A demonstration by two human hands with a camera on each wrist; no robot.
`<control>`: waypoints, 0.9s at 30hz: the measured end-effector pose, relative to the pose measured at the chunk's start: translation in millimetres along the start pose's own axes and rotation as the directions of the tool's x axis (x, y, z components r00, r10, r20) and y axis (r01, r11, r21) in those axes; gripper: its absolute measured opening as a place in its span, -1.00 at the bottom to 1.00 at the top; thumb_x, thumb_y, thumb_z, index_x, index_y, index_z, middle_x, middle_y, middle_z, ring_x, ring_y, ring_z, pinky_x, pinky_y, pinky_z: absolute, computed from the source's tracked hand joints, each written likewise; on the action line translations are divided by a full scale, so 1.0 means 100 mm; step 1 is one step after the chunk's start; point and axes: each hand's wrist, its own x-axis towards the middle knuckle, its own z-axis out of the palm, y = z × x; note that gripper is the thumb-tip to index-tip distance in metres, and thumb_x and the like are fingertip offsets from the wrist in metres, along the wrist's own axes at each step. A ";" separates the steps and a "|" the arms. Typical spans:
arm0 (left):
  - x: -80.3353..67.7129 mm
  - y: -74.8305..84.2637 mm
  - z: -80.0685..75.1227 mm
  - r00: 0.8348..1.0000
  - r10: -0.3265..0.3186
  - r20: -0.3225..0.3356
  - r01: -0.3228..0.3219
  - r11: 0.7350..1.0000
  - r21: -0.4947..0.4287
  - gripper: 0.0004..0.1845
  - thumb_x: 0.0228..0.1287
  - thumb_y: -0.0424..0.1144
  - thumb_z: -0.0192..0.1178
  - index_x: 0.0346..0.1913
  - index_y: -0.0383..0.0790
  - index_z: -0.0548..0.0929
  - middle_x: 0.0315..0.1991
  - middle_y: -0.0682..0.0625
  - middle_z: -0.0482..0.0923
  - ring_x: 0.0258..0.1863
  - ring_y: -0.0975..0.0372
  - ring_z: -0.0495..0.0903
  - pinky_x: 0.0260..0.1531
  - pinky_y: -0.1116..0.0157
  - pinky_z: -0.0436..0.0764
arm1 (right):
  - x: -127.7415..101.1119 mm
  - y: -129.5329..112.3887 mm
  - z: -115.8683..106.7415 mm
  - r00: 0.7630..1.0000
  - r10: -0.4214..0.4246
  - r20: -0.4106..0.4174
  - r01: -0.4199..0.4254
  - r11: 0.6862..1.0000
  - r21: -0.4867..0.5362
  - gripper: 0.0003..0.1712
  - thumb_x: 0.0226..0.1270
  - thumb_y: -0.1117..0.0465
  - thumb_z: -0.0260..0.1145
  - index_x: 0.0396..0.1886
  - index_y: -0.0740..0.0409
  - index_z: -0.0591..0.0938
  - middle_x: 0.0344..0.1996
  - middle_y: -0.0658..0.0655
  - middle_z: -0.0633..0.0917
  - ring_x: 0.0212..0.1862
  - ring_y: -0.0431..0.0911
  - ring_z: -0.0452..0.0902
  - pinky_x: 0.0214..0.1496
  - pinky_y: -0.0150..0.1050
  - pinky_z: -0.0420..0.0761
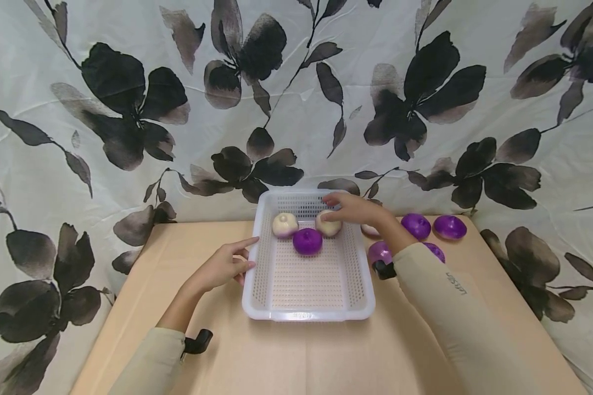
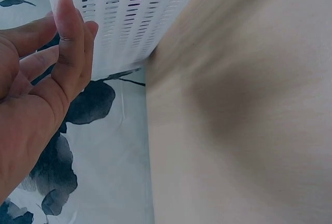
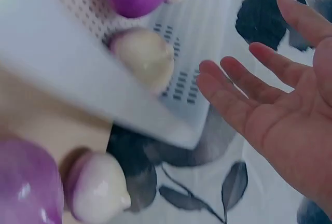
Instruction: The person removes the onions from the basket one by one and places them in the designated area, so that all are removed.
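Observation:
A white perforated basket [image 1: 308, 315] stands in the middle of the tan table [image 1: 296, 356]. Inside it lie a white onion [image 1: 284, 224], a purple onion [image 1: 307, 241] and a second white onion [image 1: 328, 224]. My right hand [image 1: 328, 208] hovers just over that second white onion, fingers spread and holding nothing; the right wrist view shows the bare palm [image 3: 270, 105] beside the onion [image 3: 145, 58]. My left hand [image 1: 249, 253] rests with straight fingers against the basket's left wall [image 2: 129, 16].
Several more onions lie on the table right of the basket: purple ones [image 1: 416, 225] [image 1: 449, 227] [image 1: 379, 252] and a pale one [image 1: 370, 230] partly behind my right wrist. A flower-printed cloth [image 1: 128, 137] backs the table.

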 end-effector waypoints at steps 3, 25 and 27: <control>-0.01 -0.01 -0.01 1.000 -0.001 0.005 0.001 1.000 0.002 -0.27 0.41 -0.48 0.23 0.58 -0.36 0.23 -0.10 -0.31 0.53 -0.50 0.14 0.65 -0.41 -0.16 0.76 | 0.14 -0.05 0.10 0.999 0.006 0.045 -0.007 1.000 0.017 -0.26 0.47 0.03 0.34 0.49 0.29 0.38 0.43 0.41 0.45 0.48 0.25 0.35 0.57 0.19 0.34; -0.01 -0.04 -0.01 1.000 0.005 0.006 -0.005 1.000 0.003 -0.28 0.41 -0.48 0.22 0.58 -0.32 0.25 -0.10 -0.32 0.53 -0.51 0.13 0.65 -0.40 -0.18 0.76 | 0.44 -0.02 0.65 0.989 0.055 0.140 -0.050 0.998 -0.041 -0.25 0.44 0.07 0.37 0.48 0.35 0.39 0.42 0.36 0.48 0.49 0.20 0.36 0.57 0.02 0.39; 0.00 -0.04 -0.01 1.000 0.005 0.005 -0.005 1.000 0.004 -0.28 0.41 -0.48 0.22 0.58 -0.32 0.25 -0.10 -0.32 0.53 -0.51 0.12 0.66 -0.40 -0.17 0.76 | 0.44 -0.01 0.67 0.988 0.054 0.144 -0.048 0.998 -0.049 -0.25 0.43 0.10 0.38 0.48 0.34 0.39 0.42 0.35 0.49 0.49 0.19 0.37 0.57 0.00 0.39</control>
